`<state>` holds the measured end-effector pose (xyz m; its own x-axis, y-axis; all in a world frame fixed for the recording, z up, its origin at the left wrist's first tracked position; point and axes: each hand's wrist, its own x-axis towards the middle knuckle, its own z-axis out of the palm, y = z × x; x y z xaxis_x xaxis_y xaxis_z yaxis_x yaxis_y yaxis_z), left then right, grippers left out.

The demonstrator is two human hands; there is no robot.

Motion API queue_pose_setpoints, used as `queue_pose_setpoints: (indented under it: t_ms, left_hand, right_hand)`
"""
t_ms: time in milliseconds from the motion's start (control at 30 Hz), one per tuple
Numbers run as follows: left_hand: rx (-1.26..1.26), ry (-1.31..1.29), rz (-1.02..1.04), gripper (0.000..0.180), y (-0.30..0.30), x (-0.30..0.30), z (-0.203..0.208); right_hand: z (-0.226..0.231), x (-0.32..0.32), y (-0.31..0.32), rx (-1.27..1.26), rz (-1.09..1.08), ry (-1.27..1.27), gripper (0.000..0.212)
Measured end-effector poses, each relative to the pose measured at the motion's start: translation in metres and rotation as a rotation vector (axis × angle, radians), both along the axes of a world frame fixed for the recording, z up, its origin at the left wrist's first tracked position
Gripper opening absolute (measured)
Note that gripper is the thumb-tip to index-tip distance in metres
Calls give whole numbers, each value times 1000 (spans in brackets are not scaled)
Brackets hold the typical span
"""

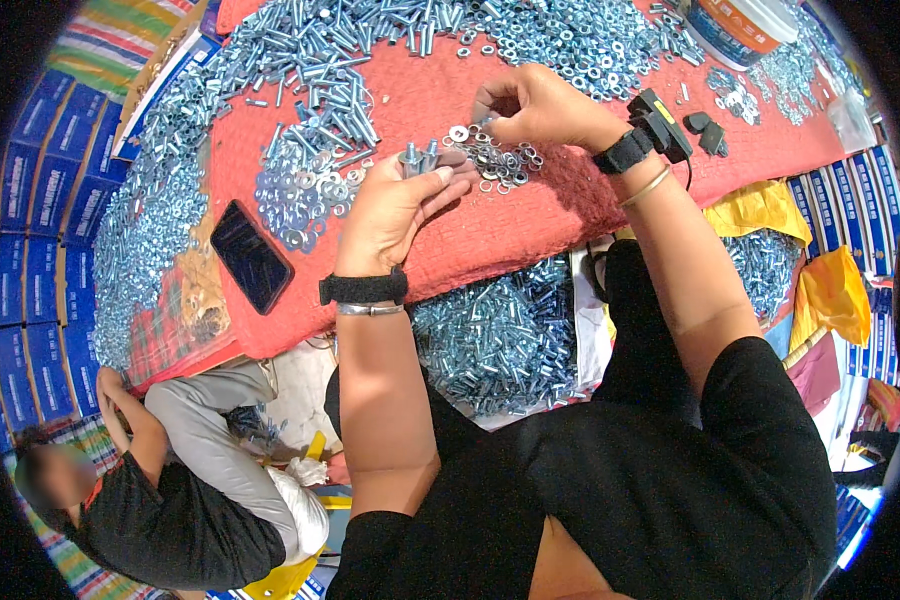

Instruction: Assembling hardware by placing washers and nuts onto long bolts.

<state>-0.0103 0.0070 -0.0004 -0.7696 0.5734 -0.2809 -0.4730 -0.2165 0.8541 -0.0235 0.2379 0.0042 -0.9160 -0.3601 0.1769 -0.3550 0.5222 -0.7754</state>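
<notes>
My left hand (395, 205), palm up, is curled around a couple of silvery bolts (410, 157), held upright with their threaded ends on top. My right hand (545, 108) hovers just above a small pile of ring-shaped washers (505, 165), thumb and forefinger pinched together. Whatever sits in that pinch is too small to make out. Beside my left wrist lies a spread of flat washers (295, 205). Beyond both hands, loose bolts (340, 110) are heaped on the red cloth (410, 85), with a mass of nuts (590, 50) to their right.
A black phone (252, 256) lies on the cloth at left. An orange-and-white tub (735, 35) stands far right. Below the table edge is a container of bolts (500, 340). Blue boxes (40, 230) are stacked at left. Another person (170, 510) sits at lower left.
</notes>
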Motion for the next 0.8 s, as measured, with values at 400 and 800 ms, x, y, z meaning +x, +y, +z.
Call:
queue_pose_setpoints:
  t_ms: [400, 800]
  left_hand:
    - [-56, 28, -86, 24, 5, -1, -3]
    - [-38, 89, -69, 25, 0, 1, -3]
  right_hand:
    - [15, 7, -26, -101, 163, 37, 12]
    - [13, 2, -33, -138, 147, 26, 12]
